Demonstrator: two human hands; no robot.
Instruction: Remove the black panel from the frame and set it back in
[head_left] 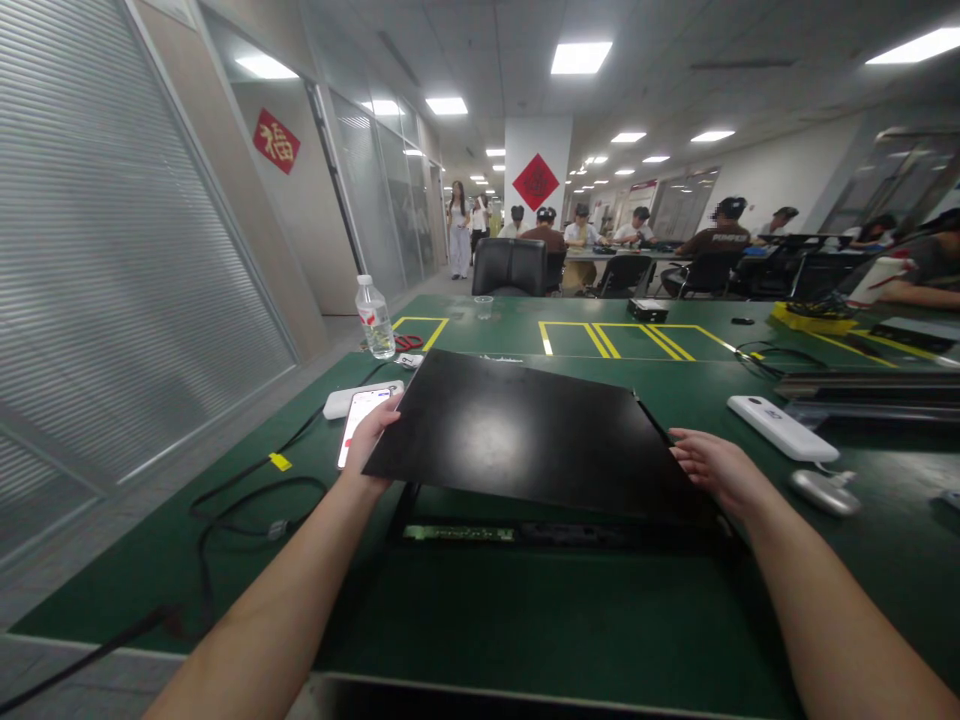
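Note:
A thin black flat panel (495,430), like a display screen, is tilted over a black frame (600,537) on the green table. A strip of green circuit board (457,533) shows along the frame's near side. My left hand (373,435) grips the panel's left edge, thumb on top and the other fingers hidden beneath. At the right edge, my right hand (712,468) has its fingers extended toward the panel and frame. Whether these fingertips touch is hard to tell. A lit phone (360,420) lies just behind my left hand.
A water bottle (375,318) and red-handled scissors (409,343) stand and lie at the back left. Black cables (259,490) loop across the left side. A white power bank (780,425) and a silver mouse-like object (823,490) lie right. People sit at farther tables.

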